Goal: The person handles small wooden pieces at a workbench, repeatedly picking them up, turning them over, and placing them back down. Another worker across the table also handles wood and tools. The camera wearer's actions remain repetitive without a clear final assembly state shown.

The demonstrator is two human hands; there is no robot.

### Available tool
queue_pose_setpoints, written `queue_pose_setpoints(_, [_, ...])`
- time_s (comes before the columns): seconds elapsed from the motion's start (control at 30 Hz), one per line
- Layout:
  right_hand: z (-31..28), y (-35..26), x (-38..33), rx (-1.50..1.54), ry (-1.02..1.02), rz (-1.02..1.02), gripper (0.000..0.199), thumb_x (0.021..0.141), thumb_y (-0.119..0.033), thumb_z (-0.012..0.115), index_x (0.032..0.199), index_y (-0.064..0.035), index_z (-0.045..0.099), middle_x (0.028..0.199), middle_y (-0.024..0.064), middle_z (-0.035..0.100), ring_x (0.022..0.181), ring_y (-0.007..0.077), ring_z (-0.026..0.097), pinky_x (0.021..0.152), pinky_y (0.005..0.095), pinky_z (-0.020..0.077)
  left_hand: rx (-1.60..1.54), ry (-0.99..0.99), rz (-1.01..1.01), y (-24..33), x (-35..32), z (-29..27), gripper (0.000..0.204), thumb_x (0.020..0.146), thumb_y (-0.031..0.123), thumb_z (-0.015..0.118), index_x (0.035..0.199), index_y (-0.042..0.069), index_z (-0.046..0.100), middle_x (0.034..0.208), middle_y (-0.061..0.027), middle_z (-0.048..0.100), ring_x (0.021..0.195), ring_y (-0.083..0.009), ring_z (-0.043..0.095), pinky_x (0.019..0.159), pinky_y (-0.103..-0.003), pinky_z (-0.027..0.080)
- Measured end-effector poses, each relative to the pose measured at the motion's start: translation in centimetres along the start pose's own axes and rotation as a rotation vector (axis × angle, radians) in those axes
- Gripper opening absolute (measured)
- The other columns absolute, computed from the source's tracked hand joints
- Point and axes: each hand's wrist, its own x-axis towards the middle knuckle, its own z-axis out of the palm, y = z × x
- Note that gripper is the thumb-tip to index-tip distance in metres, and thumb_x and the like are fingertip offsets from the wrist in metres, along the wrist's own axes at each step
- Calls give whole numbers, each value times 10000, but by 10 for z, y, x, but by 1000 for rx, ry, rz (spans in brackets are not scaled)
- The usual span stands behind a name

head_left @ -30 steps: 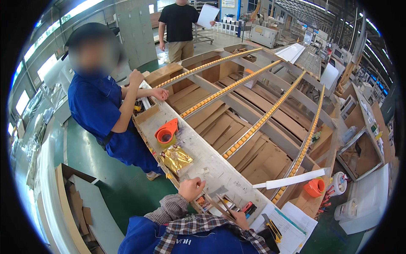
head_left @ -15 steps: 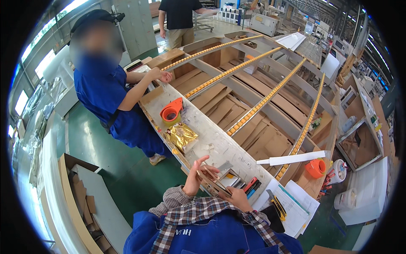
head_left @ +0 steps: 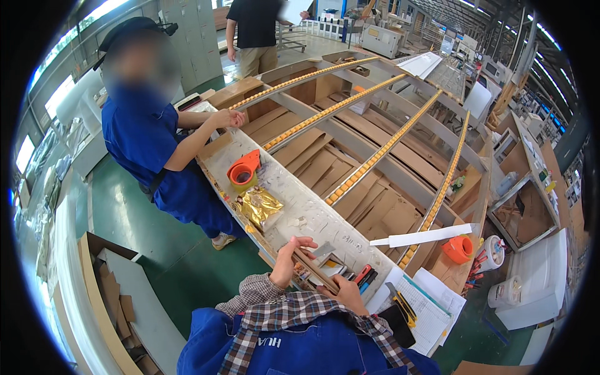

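Observation:
Both my hands are together over the near edge of the workbench [head_left: 312, 228], at a flat brown strip [head_left: 322, 275] that looks like wood or card. My left hand [head_left: 286, 264] has its fingers bent over the strip's far end. The near end is pinched in my right hand [head_left: 347, 295]. Just beyond the strip lie a grey scraper blade [head_left: 324, 250] and a small tray with pens and small tools, partly hidden by the strip. Red, black and blue pens [head_left: 364, 276] lie beside my right hand. A yellow-and-black box cutter [head_left: 405, 306] rests on paper sheets [head_left: 425, 322] further right.
Roller tracks [head_left: 384, 150] cross the frame over cardboard sheets. A gold foil packet [head_left: 259, 206] and an orange tape dispenser [head_left: 244, 169] sit to the left. A co-worker in blue [head_left: 140, 125] stands at the bench's left end. White strip [head_left: 431, 235] and buckets [head_left: 489, 252] are at right.
My left hand's fingers have come down from a raised, spread pose onto the strip. The strip's pieces, which looked parted before, now appear closer together. My view has shifted slightly.

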Motion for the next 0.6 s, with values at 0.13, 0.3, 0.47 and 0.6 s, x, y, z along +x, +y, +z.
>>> queue_pose_setpoints(0.13, [5, 4, 0, 13, 61, -39, 447, 755, -416, 691, 941, -30, 566, 737, 150, 629, 641, 310, 621, 587, 357, 485, -10, -70, 124, -8, -1, -3, 386, 947, 365, 403, 981, 5, 537, 867, -111, 613, 690, -153, 589, 618, -282, 497])
queue_pose_setpoints(0.3, [10, 13, 0, 16, 80, -66, 495, 739, -427, 715, 990, -37, 541, 773, 129, 641, 646, 222, 639, 570, 311, 495, 244, 60, 69, -15, 3, -7, 224, 878, 236, 585, 839, 24, 523, 645, -40, 598, 520, -79, 555, 434, -210, 441])
queue_pose_setpoints(0.47, [8, 7, 0, 158, 31, -2, 507, 762, -419, 699, 1074, -51, 540, 767, 112, 647, 661, 195, 643, 602, 284, 496, 212, 146, 59, -22, -1, -10, 225, 881, 228, 577, 809, 22, 522, 626, -41, 592, 496, -83, 552, 425, -216, 438])
queue_pose_setpoints(0.6, [12, 9, 3, 164, 11, -27, 505, 778, -424, 681, 1101, -58, 555, 781, 110, 652, 671, 187, 645, 610, 280, 495, 254, 178, 97, -27, 0, -17, 242, 868, 220, 592, 750, 18, 529, 605, -39, 586, 501, -85, 559, 433, -219, 441])
